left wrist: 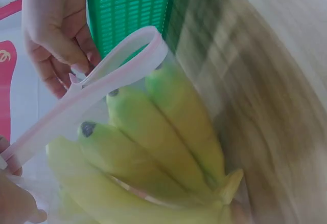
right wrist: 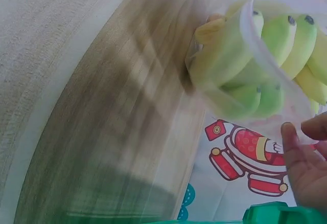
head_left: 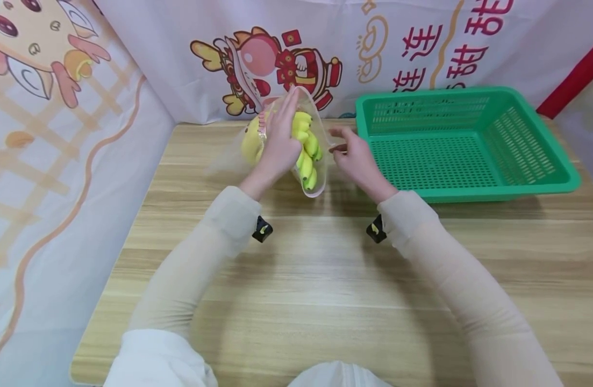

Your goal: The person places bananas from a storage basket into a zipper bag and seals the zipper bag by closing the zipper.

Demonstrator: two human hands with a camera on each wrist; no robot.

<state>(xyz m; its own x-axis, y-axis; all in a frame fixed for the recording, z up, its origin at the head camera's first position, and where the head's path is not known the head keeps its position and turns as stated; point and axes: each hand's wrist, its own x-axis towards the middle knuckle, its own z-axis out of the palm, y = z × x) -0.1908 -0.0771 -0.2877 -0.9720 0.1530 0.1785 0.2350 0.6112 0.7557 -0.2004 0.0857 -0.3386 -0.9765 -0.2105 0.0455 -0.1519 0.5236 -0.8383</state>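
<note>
- Clear bag (left wrist: 125, 78): upper centre of head frame, mouth gaping toward the right; yellow-green bananas (left wrist: 148, 137) inside.
- Left hand (head_left: 281, 137): thumb and fingers pinch bag's rim, lower left of left-wrist frame.
- Right hand (head_left: 352, 157): fingers bent, slightly parted at bag's mouth; grip on film, cannot tell.
- Green basket (head_left: 470, 194): upper right, head frame, on wood-grain table (head_left: 320, 312).

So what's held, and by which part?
The clear bag, gripped by its open rim in the left hand. The right hand is at the rim too; whether it grips can't be told.
</note>
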